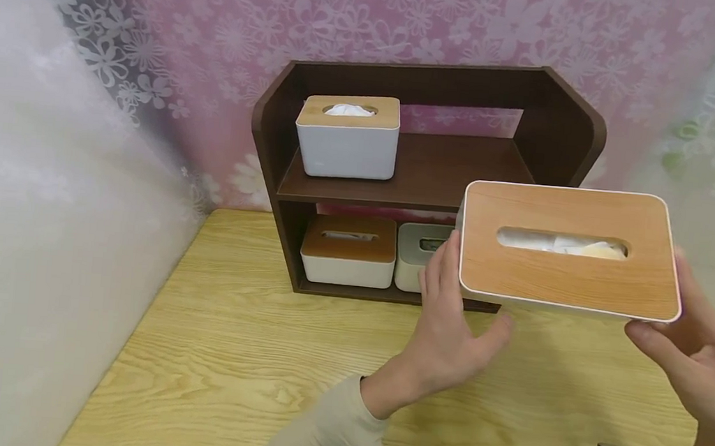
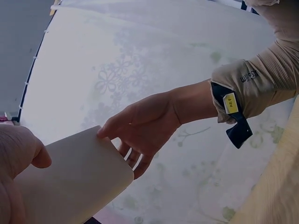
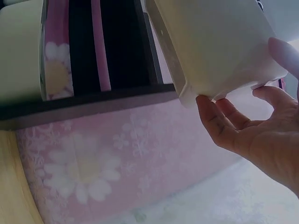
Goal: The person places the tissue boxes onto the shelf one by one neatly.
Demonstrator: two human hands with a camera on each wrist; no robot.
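Note:
Held up in front of the shelf's right part is a tissue box (image 1: 567,281) with a wood-coloured lid and a long slot showing white inside. My left hand (image 1: 443,335) grips its left end, the fingers against that end and the thumb at the near side. At the other end my right hand (image 1: 700,348) grips the box, its thumb along the lower near edge. Across the box's pale wall in the left wrist view, the right hand (image 2: 149,121) has thumb and fingers at the far corners. The left hand (image 3: 252,135) shows below the box in the right wrist view.
A dark brown two-tier shelf (image 1: 463,158) stands against the pink floral wall. A white tissue box (image 1: 347,152) sits on its upper left. Below are a brown-lidded tissue box (image 1: 347,271) and a grey-lidded one (image 1: 409,248). The wood-grain table (image 1: 209,351) lies in front.

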